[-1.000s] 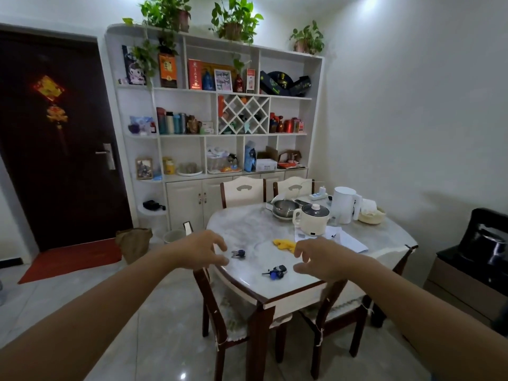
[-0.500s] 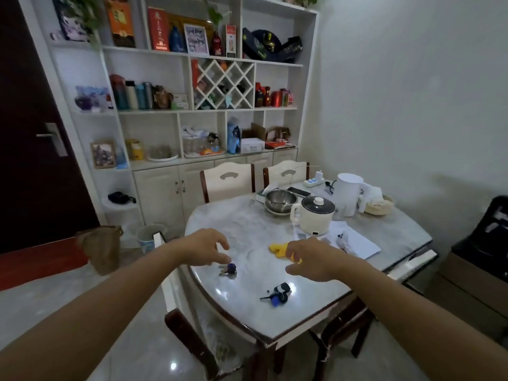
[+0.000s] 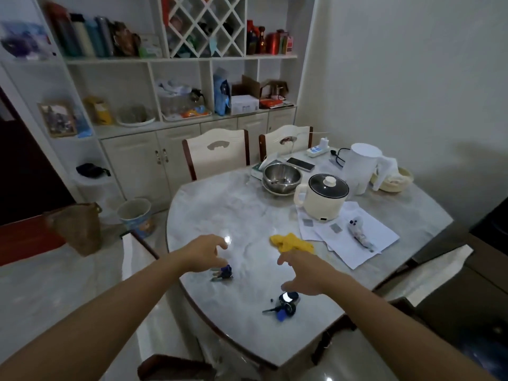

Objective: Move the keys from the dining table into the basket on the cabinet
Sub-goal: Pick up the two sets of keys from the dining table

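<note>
Two bunches of keys lie on the marble dining table [image 3: 247, 213]. A small bunch with a purple fob [image 3: 223, 273] rests near the table's left edge, just under the fingertips of my left hand [image 3: 203, 253], which is open with curled fingers. A larger bunch with a black fob and blue tag [image 3: 284, 305] lies near the front edge, just below my right hand [image 3: 302, 273], also open. Neither hand holds anything. A round wicker basket [image 3: 134, 114] on a white plate sits on the cabinet counter [image 3: 176, 125] at the back left.
On the table are a yellow cloth [image 3: 292, 243], papers [image 3: 349, 235], a cream electric pot [image 3: 323, 196], steel bowls [image 3: 281, 177], a white kettle [image 3: 360, 169] and a power strip. Chairs surround the table. A bin [image 3: 135, 215] and a brown bag [image 3: 75, 229] stand on the floor at left.
I have stepped closer and look down more steeply at the table. Both hands have dropped towards the keys, the left one reaching the purple bunch, the right one spreading above the black bunch.
</note>
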`<state>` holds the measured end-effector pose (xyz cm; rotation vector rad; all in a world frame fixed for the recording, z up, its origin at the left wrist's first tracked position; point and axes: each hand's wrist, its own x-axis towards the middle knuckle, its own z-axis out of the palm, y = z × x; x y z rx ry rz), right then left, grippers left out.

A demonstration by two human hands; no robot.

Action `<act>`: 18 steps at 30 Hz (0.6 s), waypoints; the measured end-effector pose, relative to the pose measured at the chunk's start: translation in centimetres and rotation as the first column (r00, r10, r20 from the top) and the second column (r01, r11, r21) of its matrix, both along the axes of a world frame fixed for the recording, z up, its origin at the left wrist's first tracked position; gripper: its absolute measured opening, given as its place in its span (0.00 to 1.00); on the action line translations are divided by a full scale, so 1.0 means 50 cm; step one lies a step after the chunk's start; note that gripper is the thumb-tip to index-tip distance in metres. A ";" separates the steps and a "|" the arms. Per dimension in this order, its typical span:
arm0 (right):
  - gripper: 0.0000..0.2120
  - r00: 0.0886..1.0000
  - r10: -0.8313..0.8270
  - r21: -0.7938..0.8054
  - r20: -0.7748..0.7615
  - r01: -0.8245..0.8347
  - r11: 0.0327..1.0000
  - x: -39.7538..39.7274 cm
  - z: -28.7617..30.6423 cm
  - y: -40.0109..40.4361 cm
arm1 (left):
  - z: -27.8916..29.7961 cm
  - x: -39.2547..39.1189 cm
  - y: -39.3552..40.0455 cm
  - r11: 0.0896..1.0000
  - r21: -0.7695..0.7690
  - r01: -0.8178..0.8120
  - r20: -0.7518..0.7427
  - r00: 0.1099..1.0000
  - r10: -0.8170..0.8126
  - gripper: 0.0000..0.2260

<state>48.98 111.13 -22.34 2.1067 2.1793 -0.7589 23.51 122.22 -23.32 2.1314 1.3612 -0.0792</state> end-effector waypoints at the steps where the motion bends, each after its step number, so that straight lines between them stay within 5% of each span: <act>1: 0.29 1.000 0.001 -0.030 0.004 -0.001 1.000 0.004 -0.025 0.014 | -0.022 0.004 0.010 0.999 -0.018 -0.027 0.004 1.000 0.027 0.23; 11: 0.45 0.991 0.062 -0.255 0.116 -0.030 0.966 0.026 -0.265 0.069 | -0.224 0.036 0.068 0.961 -0.143 -0.236 -0.019 0.972 0.236 0.33; 18: 0.32 0.984 0.118 -0.248 0.131 -0.083 0.965 0.044 -0.349 0.063 | -0.325 0.083 0.074 0.970 -0.138 -0.202 -0.097 0.977 0.190 0.38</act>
